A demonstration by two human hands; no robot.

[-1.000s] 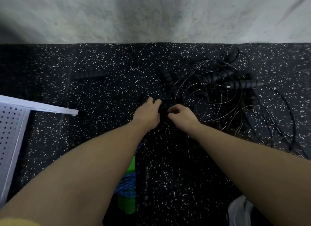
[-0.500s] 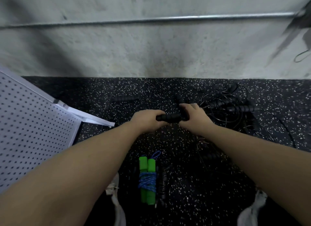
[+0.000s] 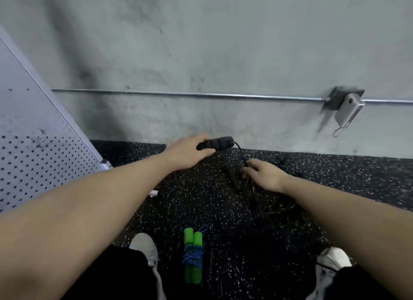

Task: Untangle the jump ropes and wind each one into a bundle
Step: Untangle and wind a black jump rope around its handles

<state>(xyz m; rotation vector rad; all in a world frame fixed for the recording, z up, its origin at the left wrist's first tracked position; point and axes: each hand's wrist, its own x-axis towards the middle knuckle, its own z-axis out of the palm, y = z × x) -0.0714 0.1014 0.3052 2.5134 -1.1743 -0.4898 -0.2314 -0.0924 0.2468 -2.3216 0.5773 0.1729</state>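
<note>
Speckled floor (image 3: 201,201) (black ropes (image 3: 268,201) blurred)

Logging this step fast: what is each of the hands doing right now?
Left hand: grips a black jump rope handle, lifted.
Right hand: fingers at the thin black cord; a firm pinch cannot be told.

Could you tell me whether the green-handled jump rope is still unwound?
No, the green-handled jump rope lies bundled, its blue cord wrapped around both handles.

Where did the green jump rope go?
The green jump rope lies bundled on the speckled floor at the bottom middle of the head view, between the person's two shoes.
</note>
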